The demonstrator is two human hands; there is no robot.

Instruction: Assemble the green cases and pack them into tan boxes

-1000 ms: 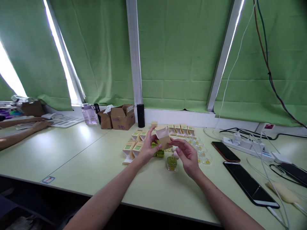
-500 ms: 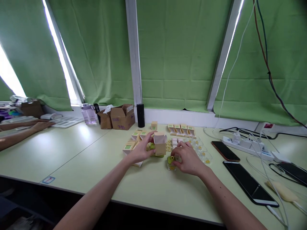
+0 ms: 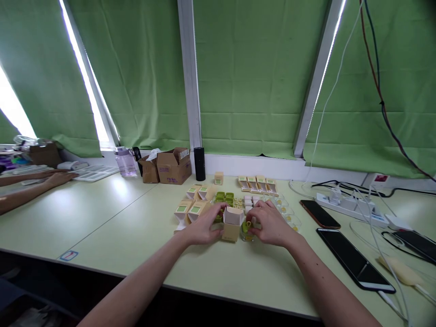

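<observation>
My left hand (image 3: 206, 225) grips a small kraft-paper box (image 3: 231, 231) by its left side; its white inner flaps stand up and its base appears to rest on the table. Just right of it, my right hand (image 3: 267, 222) is closed on a small clear jar with a green lid (image 3: 245, 227), a little loop on top. Behind the hands lie green lids (image 3: 225, 196), small yellow pieces (image 3: 237, 204) and pale pink blocks (image 3: 250, 200). Several clear cups (image 3: 286, 210) with yellow centres stand to the right. Flattened kraft boxes (image 3: 198, 209) sit left of the box.
A closed kraft box (image 3: 218, 178) and a row of kraft boxes (image 3: 257, 185) stand at the back. Phones (image 3: 354, 259), a power strip (image 3: 350, 209) and cables lie right. Cardboard cartons (image 3: 173, 166), a black cylinder (image 3: 199, 164) and another person's hands (image 3: 57, 178) are left.
My left hand has lowered the kraft box to the table and brought it closer to the jar. My right hand, still on the jar, has shifted slightly to the right.
</observation>
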